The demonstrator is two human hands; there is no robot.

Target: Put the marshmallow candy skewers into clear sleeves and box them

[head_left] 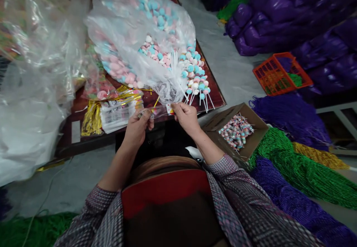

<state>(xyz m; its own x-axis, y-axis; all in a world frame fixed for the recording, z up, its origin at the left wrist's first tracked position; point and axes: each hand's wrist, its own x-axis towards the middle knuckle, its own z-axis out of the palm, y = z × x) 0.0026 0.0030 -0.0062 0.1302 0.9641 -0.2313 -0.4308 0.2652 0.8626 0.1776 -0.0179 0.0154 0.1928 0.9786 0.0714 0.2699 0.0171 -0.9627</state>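
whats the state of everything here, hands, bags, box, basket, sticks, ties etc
left hand: pinching clear wrapper
right hand: pinching its other end
clear wrapper: stretched between hands
big bag: open, sweets showing
skewered sweets: unwrapped, lying in a heap
gold ties: loose, bunched
printed packets: flat, piled
cardboard box: open, partly filled
orange basket: holding purple and green material

- Floor (223, 67): grey, smooth-looking.
- Tabletop (216, 93): dark reddish brown, glossy.
- Pale frame (344, 117): standing at far right; material unclear.
- Purple bundles (270, 20): heaped upper right, behind orange crate (283, 74).
- Light: dim, cool; highlights on glossy surfaces.
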